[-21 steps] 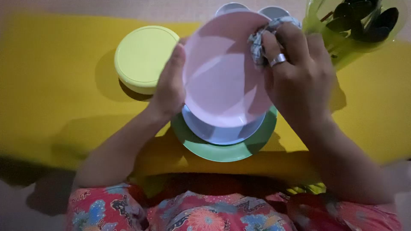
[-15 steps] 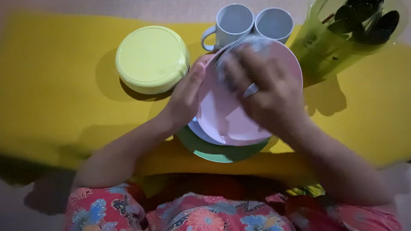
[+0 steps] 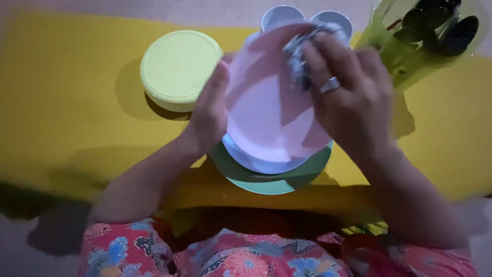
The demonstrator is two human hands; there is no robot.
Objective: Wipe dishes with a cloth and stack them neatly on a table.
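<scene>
Wiping step: left hand [image 3: 207, 110] grips the pink plate [image 3: 269, 110] by its rim, tilted over the blue plate [image 3: 256, 163] and green plate [image 3: 277, 179] at the desk's [image 3: 66, 128] near edge. Right hand [image 3: 353, 102] clenches a cloth [image 3: 302, 54] against it. Next likely needs rotating the plate. Yellow desk, dim room.

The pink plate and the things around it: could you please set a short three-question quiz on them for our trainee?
1. True or false: the left hand holds the pink plate by its edge.
2. What does the right hand press against the plate: A a sponge, B a cloth, C a spoon?
3. Which two plates lie stacked under the pink one?

Key
1. True.
2. B.
3. A blue plate on a green plate, both on the yellow mat, with the pale green lidded bowl to their left.
</scene>
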